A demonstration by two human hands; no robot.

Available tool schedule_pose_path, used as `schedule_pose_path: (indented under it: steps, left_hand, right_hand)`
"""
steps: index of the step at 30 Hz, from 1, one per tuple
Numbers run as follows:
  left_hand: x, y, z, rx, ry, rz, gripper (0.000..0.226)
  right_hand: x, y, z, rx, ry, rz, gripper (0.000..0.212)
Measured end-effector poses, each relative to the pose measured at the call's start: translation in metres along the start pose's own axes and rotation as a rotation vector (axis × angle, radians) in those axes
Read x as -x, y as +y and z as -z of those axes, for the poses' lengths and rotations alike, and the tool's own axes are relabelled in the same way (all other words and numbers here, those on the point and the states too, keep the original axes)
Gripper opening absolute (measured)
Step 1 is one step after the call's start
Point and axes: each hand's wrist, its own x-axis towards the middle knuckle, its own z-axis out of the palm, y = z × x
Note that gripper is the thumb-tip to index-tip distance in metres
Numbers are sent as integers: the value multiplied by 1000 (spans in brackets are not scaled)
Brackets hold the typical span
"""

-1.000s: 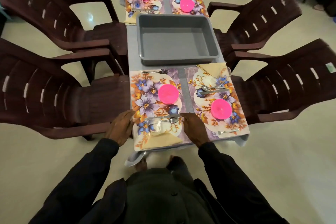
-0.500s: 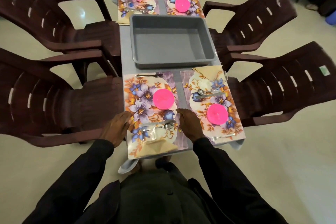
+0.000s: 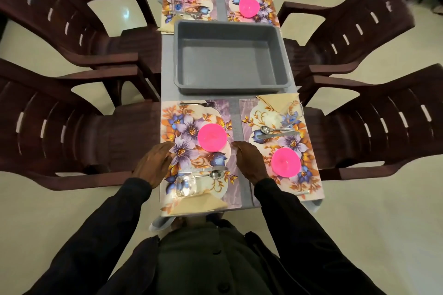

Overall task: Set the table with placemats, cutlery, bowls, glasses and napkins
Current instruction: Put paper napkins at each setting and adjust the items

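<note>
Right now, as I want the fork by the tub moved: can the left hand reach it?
Probably yes. The left hand sits at the left edge of the mat, the fork at its far edge, with bare mat between; the bowl stands right of that path.

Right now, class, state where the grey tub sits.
Head view: the grey tub stands in the middle of the table, between the far pair of placemats and the near pair.

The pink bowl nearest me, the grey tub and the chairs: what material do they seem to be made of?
The pink bowl looks like plastic: vivid, even colour, slightly glowing. The grey tub looks like matte moulded plastic: rounded corners, rolled rim. The chairs seem glossy moulded plastic, dark brown, with slotted backs.
</note>
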Motion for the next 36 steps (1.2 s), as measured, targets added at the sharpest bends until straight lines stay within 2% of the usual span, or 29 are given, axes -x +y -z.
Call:
schedule_pose_path:
  steps: [6, 8, 12, 16, 20, 24, 36]
  left_hand:
    - [-7, 5, -2, -6, -4, 65, 45]
    - [-9, 7, -1, -14, -11, 75, 45]
    - [-16, 12, 1, -11, -31, 106, 45]
    - [-22, 10, 0, -21, -39, 126, 46]
    - [-27, 8, -4, -18, -40, 137, 45]
    - [-28, 9, -4, -1, -29, 141, 45]
    - [-2, -4, -10, 65, -33, 120, 40]
  right_hand:
    - [-13, -2, 9, -62, -15, 40, 52]
    - [-20, -1, 6, -99, -8, 41, 47]
    - [-40, -3, -2, -359, 52, -146, 27]
    - [-57, -5, -7, -380, 84, -167, 18]
    - [-71, -3, -22, -343, 0, -186, 12]
    - [-80, 7, -41, -400, -87, -233, 15]
    - [-81, -3, -49, -457, -21, -312, 14]
